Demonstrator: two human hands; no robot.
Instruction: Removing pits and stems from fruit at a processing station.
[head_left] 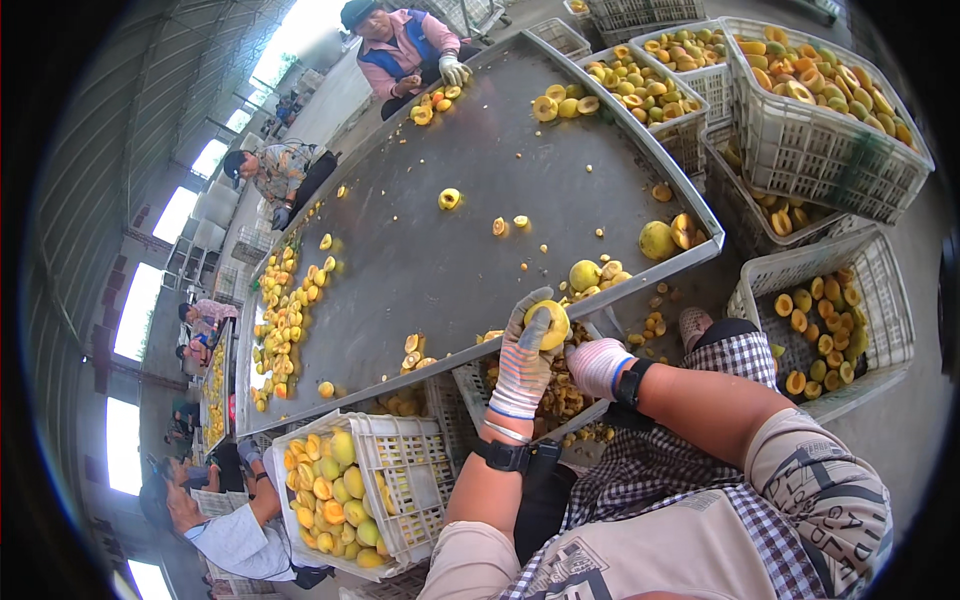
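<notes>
I hold a smooth, round yellow fruit [552,328] in matt, striped cloth gloves [520,383]. The wide grey metal table [400,260] looks faintly glossy.

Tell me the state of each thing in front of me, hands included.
Held fruit: yellow; whole or cut, unclear
Left hand: gloved, closed on the held fruit
Right hand: gloved, beside the held fruit; grip unclear
Table: strewn with cut fruit
Left crate: filled
Right crate: partly filled
Upper-right crate: heaped
</notes>
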